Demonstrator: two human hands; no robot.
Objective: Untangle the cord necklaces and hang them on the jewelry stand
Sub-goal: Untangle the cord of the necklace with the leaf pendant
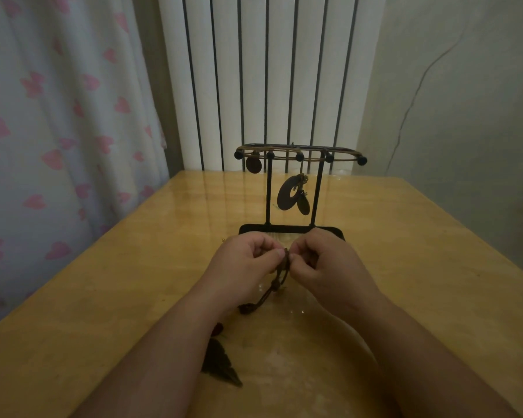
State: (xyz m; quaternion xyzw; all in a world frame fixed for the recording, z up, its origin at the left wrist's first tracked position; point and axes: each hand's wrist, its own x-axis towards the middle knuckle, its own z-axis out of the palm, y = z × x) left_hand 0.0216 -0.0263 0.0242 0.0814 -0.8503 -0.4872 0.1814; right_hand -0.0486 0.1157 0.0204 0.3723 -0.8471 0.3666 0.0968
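A black metal jewelry stand (290, 228) stands mid-table with a knobbed top bar. Cord necklaces hang on it: a round pendant (253, 165) at the left and a ring-shaped pendant (288, 193) with an oval one in the middle. Just in front of the stand's base, my left hand (248, 263) and my right hand (323, 260) meet and both pinch a dark brown cord necklace (274, 286). Its knotted cord trails down to the table under my left wrist. A dark leaf-shaped pendant (219, 362) lies beside my left forearm, partly hidden by it.
The wooden table (103, 297) has a glossy top and runs back to a white ribbed radiator (266, 70). A curtain with pink petals (58, 131) hangs along the left edge. A cracked plain wall (465, 116) is at the right.
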